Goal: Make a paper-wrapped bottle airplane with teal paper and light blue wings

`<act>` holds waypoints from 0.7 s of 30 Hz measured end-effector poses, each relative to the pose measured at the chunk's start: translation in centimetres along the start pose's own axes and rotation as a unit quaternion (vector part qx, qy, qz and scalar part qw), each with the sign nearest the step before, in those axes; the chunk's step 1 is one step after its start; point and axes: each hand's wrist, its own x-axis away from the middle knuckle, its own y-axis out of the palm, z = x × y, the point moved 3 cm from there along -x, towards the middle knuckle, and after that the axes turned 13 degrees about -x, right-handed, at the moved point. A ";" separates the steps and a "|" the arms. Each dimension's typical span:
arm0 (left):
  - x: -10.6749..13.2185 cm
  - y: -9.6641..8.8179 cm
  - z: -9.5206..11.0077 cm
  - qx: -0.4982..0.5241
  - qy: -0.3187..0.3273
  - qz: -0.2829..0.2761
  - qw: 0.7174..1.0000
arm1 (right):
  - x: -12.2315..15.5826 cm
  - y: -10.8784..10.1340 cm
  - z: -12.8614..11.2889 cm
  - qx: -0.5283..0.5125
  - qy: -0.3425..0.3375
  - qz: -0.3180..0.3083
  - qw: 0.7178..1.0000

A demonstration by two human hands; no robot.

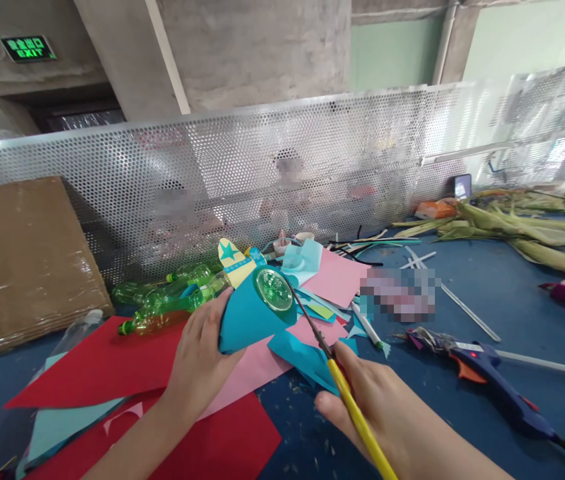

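My left hand is wrapped round a blue paper-covered bottle, tilted so that its clear, round base faces up and right. Yellow paper shapes with blue stars show just beyond its upper edge; I cannot tell whether they are attached. Yellow-handled scissors are in my right hand, their blades pointing up and left. The blade tip is close to the right edge of the bottle's base; whether it touches is unclear. A curled blue paper piece lies beneath the blades.
Red paper sheets and green plastic bottles lie left. A blue glue gun rests at right, near corn husks. Cardboard leans on the perforated metal screen; people are blurred behind it. A marker lies mid-table.
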 end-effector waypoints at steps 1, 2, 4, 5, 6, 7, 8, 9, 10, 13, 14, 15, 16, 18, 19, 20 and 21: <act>0.0 0.0 0.0 0.005 0.000 -0.003 1.000 | 0.0 -0.2 0.0 0.011 0.007 -0.010 1.000; 0.1 0.1 0.0 0.010 0.000 -0.005 1.000 | 0.0 -0.5 -0.1 0.023 0.009 -0.013 1.000; 0.2 0.1 0.0 0.021 -0.002 -0.012 1.000 | 0.0 -0.9 -0.1 0.048 -0.004 -0.001 0.999; 0.2 0.1 0.0 0.029 -0.004 -0.015 0.999 | 0.0 -1.0 -0.2 0.058 -0.014 0.007 0.998; 0.2 0.1 0.0 0.038 -0.007 -0.020 0.999 | 0.0 -1.0 -0.2 0.068 -0.023 0.016 0.997; 0.2 0.1 0.0 0.048 -0.013 -0.028 0.998 | -0.1 -1.0 -0.1 0.077 -0.030 0.024 0.996; 0.2 0.2 0.1 0.058 -0.022 -0.037 0.997 | -0.1 -1.0 -0.1 0.086 -0.037 0.033 0.995; 0.2 0.2 0.0 0.068 -0.032 -0.045 0.996 | 0.0 -1.0 0.0 0.094 -0.044 0.040 0.994; 0.2 0.3 0.0 0.077 -0.042 -0.052 0.995 | 0.0 -0.9 0.1 0.102 -0.052 0.049 0.992; 0.2 0.4 0.0 0.102 -0.063 -0.067 0.991 | -0.1 -1.0 0.3 0.122 -0.073 0.071 0.987; 0.2 0.4 -0.1 0.110 -0.068 -0.075 0.989 | 0.0 -1.1 0.4 0.126 -0.075 0.073 0.986; 0.2 0.5 -0.1 0.119 -0.073 -0.086 0.986 | 0.0 -1.1 0.5 0.130 -0.075 0.072 0.986; 0.3 0.6 -0.2 0.128 -0.078 -0.098 0.984 | 0.0 -1.2 0.6 0.133 -0.072 0.067 0.986; 0.3 0.6 -0.3 0.140 -0.084 -0.114 0.980 | 0.0 -1.5 0.7 0.144 -0.066 0.056 0.986; 0.2 0.5 -0.4 0.144 -0.080 -0.117 0.979 | 0.1 -1.7 0.7 0.150 -0.066 0.053 0.985; 0.2 0.4 -0.4 0.147 -0.072 -0.120 0.979 | 0.1 -1.9 0.6 0.155 -0.070 0.051 0.984; 0.1 0.4 -0.3 0.151 -0.062 -0.122 0.979 | 0.1 -2.1 0.6 0.161 -0.076 0.051 0.983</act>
